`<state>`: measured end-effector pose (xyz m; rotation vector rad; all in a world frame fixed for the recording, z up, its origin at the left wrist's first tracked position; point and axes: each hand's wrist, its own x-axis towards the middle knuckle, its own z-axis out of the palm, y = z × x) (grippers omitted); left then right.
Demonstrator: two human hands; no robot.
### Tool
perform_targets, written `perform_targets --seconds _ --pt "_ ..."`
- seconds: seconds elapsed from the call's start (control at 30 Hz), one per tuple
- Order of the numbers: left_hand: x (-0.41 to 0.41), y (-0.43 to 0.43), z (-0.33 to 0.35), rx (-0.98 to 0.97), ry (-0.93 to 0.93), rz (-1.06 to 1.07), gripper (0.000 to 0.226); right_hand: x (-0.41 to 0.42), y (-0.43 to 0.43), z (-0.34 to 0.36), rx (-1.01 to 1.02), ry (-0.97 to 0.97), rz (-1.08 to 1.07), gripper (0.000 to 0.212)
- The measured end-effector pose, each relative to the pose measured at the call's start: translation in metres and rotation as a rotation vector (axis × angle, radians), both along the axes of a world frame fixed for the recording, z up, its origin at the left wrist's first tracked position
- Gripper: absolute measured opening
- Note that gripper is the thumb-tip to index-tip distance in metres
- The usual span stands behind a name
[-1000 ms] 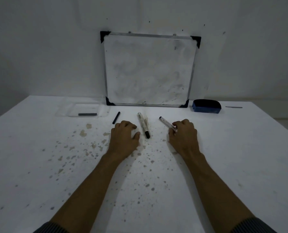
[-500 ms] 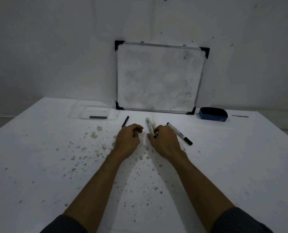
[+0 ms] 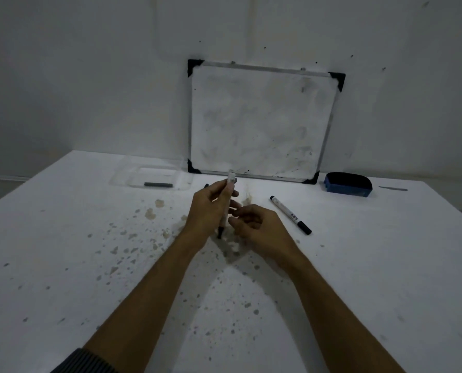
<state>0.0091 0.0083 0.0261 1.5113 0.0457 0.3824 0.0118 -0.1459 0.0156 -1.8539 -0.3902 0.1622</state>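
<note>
The whiteboard [image 3: 259, 125] stood at the back of the bench [image 3: 63, 238] and leaned on the wall [image 3: 89, 76]. In front of the whiteboard, near its bottom left corner, the left hand [image 3: 207, 211] held a marker [image 3: 225, 214] up off the bench. The marker stood almost straight up. Its white end was at the top, just at the whiteboard's bottom edge, and its black cap pointed down. The left fingers [image 3: 215, 191] and thumb were curled tight round the middle of the marker.

The right hand [image 3: 259, 224] was in front of the whiteboard too, just beside the left hand. Its fingers [image 3: 240, 211] were bent in and came close to the low part of the marker, but I could not tell if they touched it or held it.

A second marker [image 3: 290, 215] lay flat on the bench in front of the whiteboard's right half, apart from both hands. A blue eraser [image 3: 348, 184] sat just to the right of the whiteboard's bottom right corner. A clear tray [image 3: 133, 179] sat just to the left of the whiteboard's bottom left corner, with a small dark stick [image 3: 158, 184] in it. Brown spots [image 3: 150, 214] dotted the bench in front of the whiteboard and off to its left
</note>
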Motion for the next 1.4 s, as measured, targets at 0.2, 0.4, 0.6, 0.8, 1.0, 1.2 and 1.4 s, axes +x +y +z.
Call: perform_targets --seconds 0.2,0.4,0.6,0.8,1.0,1.2,1.4 --pt "-0.004 0.002 -0.015 0.597 -0.073 -0.070 0.030 0.009 -0.023 0.005 0.222 -0.016 -0.178 0.027" --pt "-0.005 0.001 -0.028 1.063 -0.159 -0.044 0.034 0.012 -0.031 -0.003 0.145 0.026 -0.140 0.024" --pt "-0.007 -0.001 -0.027 1.190 -0.166 -0.040 0.035 0.016 -0.032 -0.006 0.191 0.100 -0.118 0.027" --pt "-0.005 0.019 -0.010 0.978 0.018 -0.258 0.038 0.014 -0.027 -0.008 0.235 0.074 -0.016 0.029" --pt "-0.006 0.057 -0.007 0.762 0.154 -0.109 0.036 0.027 -0.046 -0.011 0.021 -0.143 -0.152 0.020" --pt "-0.004 0.039 -0.017 0.972 0.147 -0.034 0.044 0.029 -0.017 -0.023 -0.362 -0.405 -0.161 0.026" --pt "0.001 0.027 -0.022 0.965 0.079 -0.142 0.043 0.026 -0.018 -0.019 -0.191 -0.391 -0.249 0.023"
